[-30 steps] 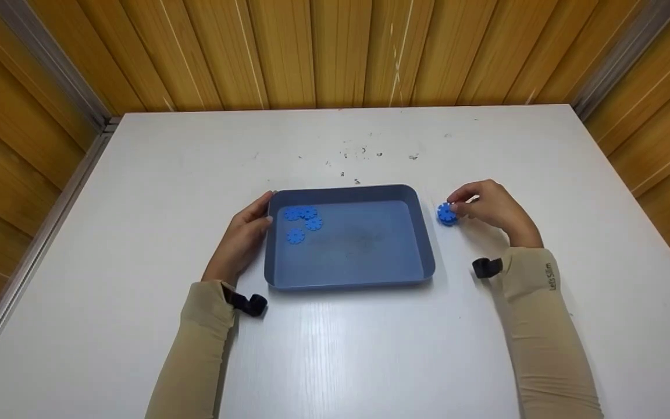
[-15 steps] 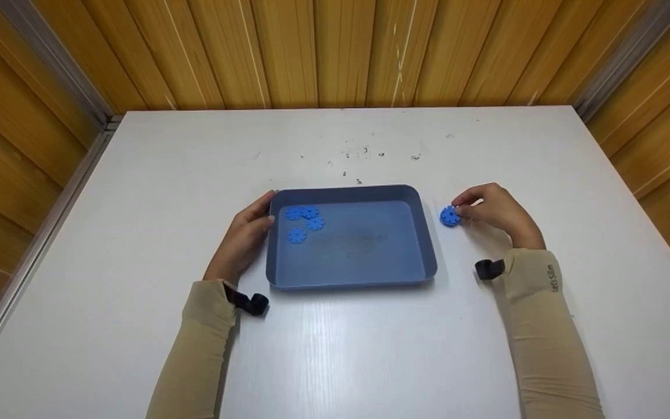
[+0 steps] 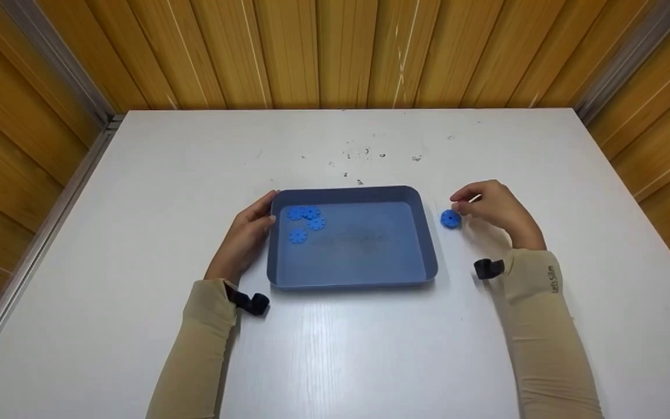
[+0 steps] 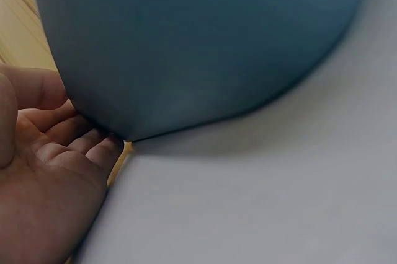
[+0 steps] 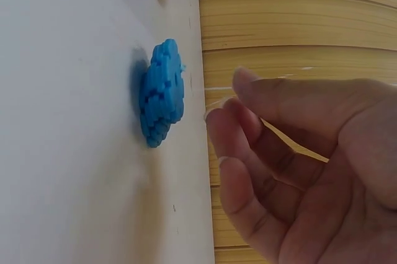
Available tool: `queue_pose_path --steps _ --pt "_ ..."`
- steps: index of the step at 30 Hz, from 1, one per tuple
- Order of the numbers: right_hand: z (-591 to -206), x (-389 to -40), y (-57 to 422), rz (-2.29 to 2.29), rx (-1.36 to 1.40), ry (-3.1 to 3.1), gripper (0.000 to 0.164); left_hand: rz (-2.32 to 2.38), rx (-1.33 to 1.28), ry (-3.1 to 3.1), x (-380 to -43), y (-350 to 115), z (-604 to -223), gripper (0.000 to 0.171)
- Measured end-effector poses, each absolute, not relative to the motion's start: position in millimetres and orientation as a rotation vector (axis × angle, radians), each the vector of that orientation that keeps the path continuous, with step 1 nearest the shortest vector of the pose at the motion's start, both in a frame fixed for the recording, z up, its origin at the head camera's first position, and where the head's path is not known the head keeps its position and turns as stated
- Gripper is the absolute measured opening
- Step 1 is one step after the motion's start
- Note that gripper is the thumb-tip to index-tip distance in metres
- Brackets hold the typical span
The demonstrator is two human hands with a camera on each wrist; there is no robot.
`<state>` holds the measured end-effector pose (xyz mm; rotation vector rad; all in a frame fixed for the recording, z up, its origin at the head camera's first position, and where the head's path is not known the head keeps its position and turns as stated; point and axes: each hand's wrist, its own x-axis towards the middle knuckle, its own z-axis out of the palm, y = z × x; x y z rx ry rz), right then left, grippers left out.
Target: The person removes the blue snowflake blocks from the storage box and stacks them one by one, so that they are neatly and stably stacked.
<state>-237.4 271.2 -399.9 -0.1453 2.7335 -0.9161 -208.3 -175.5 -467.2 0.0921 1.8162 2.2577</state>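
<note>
The left hand [image 3: 243, 230] is partly hidden by its gripped tray [image 3: 364, 241]; right of it, the right hand [image 3: 496, 212] is held, fingers [image 5: 239, 193] parted, beside discs [image 3: 450, 219].

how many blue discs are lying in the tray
4 visible, toward the left of the tray: back-left disc, back-right disc, middle disc, front disc; more may hide where they bunch.
</note>
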Motion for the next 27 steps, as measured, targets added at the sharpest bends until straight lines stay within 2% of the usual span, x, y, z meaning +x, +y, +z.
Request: queue_pose_path --steps 16,27 --pt "-376 -241 235 -0.974 -0.287 2.709 0.033 2.241 0.079 1.835 -210 -176 -468 0.059" --pt "-365 -247 197 -0.948 -0.449 2.705 0.026 2.241 0.067 1.834 -212 -174 -470 0.061"
